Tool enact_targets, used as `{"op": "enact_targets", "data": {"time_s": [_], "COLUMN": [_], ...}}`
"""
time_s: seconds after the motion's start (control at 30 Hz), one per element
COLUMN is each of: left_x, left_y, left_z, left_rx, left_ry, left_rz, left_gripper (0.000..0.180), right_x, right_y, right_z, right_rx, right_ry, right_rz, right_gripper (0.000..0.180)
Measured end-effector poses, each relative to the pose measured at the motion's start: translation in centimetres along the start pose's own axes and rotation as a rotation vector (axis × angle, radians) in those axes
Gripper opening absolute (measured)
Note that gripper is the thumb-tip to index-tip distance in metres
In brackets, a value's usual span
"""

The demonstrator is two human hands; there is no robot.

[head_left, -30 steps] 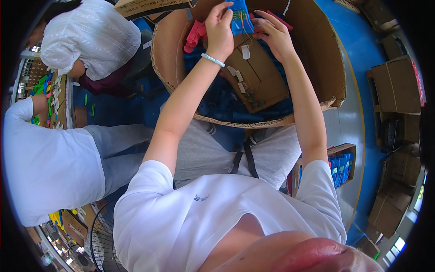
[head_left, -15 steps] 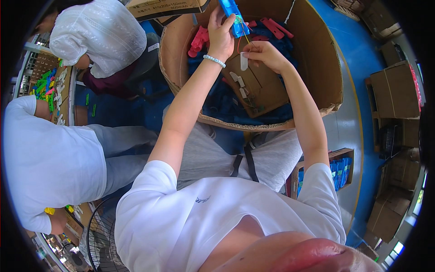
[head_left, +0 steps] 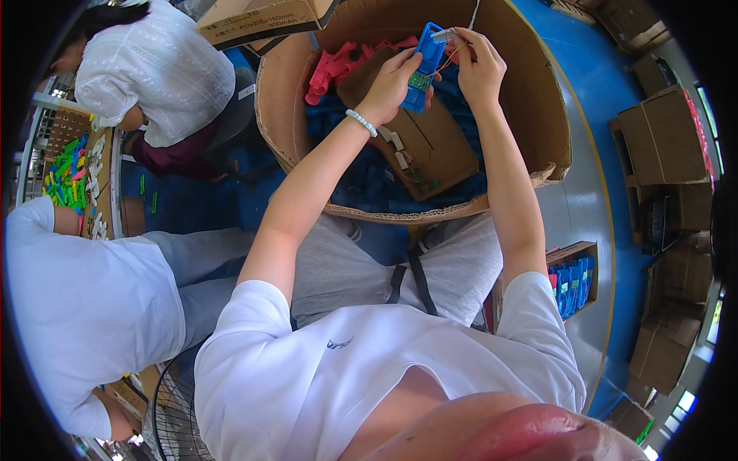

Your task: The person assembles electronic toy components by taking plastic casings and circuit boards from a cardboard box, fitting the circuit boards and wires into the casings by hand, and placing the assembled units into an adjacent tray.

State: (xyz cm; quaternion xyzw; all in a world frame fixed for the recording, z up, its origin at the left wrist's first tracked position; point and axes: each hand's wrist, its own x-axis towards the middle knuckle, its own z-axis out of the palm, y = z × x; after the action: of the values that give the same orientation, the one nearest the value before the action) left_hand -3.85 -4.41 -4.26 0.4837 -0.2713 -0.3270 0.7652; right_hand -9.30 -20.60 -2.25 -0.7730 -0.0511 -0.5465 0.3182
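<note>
1. A blue plastic housing (head_left: 425, 65) is held up over the big cardboard box (head_left: 538, 115), at roughly 12 o'clock in the head view. It's gripped by the left hand (head_left: 390, 81), fingers curled around its lower half, thumb pressed on the side.
2. A small green circuit board (head_left: 419, 80) can be seen sitting in the housing, so that part looks to be in already.
3. The right hand (head_left: 478, 67) is at 1 o'clock, just beside the housing top, fingertips pinched together on what looks like a small grey part with thin orange wires (head_left: 444, 58). The wiring seems not yet tucked in, so the piece is judged maybe halfway assembled.
4. Plenty is left: red plastic parts (head_left: 334, 65) at 11 o'clock and more blue ones are piled in the box, around a brown cardboard sheet (head_left: 419, 146).
5. Compared with half a second ago: the housing has been turned more face-on and brought closer to the right hand, which was lower then, near the cardboard sheet. The pinch is now right at the housing's top.
</note>
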Motion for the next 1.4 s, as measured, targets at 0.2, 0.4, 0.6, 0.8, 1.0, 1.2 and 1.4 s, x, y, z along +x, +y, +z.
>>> {"op": "enact_targets", "data": {"time_s": [0.2, 0.4, 0.6, 0.8, 1.0, 1.2, 1.4], "left_x": [-0.4, -0.9, -1.1, -1.2, -1.3, -2.3, -2.2], "left_y": [0.5, 0.8, 1.2, 1.6, 1.8, 2.3, 3.0], "left_z": [0.3, 0.8, 0.5, 1.0, 1.5, 2.1, 2.4], "left_rx": [-0.082, -0.122, 0.171, -0.013, -0.303, -0.345, -0.015], "left_ry": [-0.015, -0.055, -0.03, -0.055, -0.058, -0.157, -0.103], "left_rz": [0.006, 0.004, 0.007, -0.009, 0.025, -0.065, 0.122], "left_gripper": [0.031, 0.032, 0.029, 0.03, 0.035, 0.037, 0.034], "right_x": [0.7, 1.6, 1.6, 1.2, 0.5, -0.2, -0.7], "right_y": [0.0, 0.8, 0.8, 0.0, 0.8, 1.1, -0.6], "right_z": [-0.2, -0.4, -0.2, -0.2, 0.1, 0.0, 2.2], "right_rx": [0.036, -0.147, -0.159, -0.081, 0.657, 0.124, 0.588], "right_ry": [0.102, -0.02, -0.061, -0.119, -0.074, -0.153, -0.095], "right_rz": [-0.031, -0.255, -0.26, 0.055, 0.415, 0.411, 0.645], "right_gripper": [0.009, 0.009, 0.014, 0.016, 0.03, 0.033, 0.009]}}
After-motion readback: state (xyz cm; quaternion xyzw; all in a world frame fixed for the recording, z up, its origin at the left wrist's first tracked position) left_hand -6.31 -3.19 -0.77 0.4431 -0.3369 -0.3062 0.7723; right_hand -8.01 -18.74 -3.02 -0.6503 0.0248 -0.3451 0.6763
